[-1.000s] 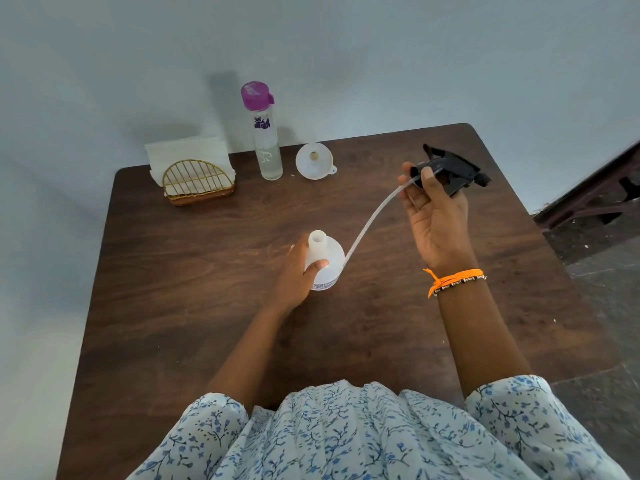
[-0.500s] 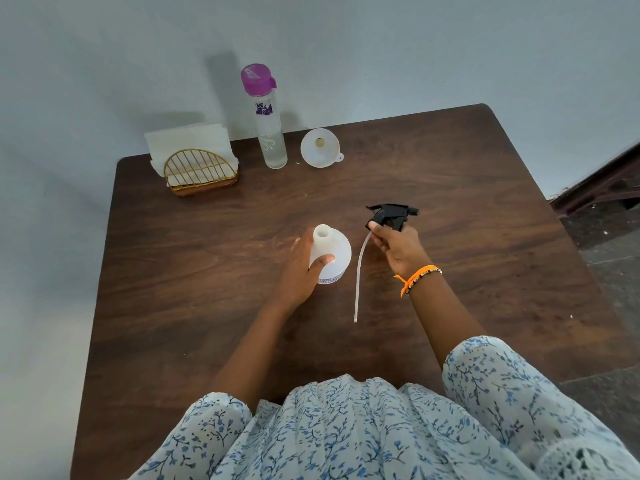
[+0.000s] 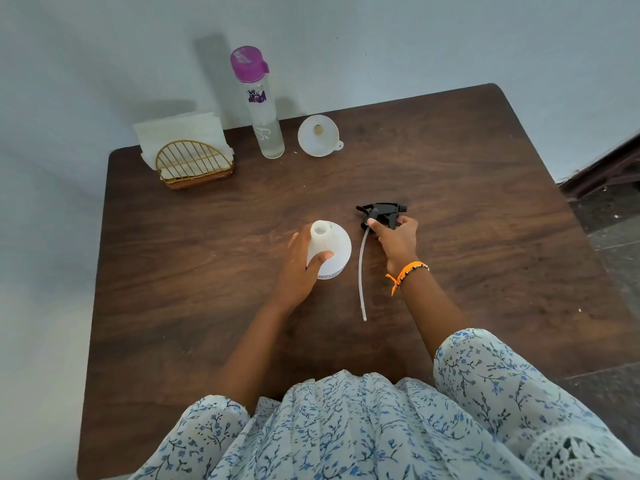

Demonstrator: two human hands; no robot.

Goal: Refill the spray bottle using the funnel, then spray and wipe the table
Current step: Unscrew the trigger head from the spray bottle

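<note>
The right hand (image 3: 396,239), raised over the far right of the table (image 3: 485,271) a second ago, is now down on it, the black sprayer head (image 3: 381,211) and tube (image 3: 361,271) lying flat beside the spray bottle (image 3: 329,249).

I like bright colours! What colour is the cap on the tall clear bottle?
The tall clear bottle has a purple-pink plastic cap, seen in the head view.

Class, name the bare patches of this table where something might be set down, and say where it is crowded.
Free: the wooden table's right side beyond the black spray head, and the left strip below the gold napkin holder. Crowded: the back edge, with the purple-capped bottle and white funnel.
</note>
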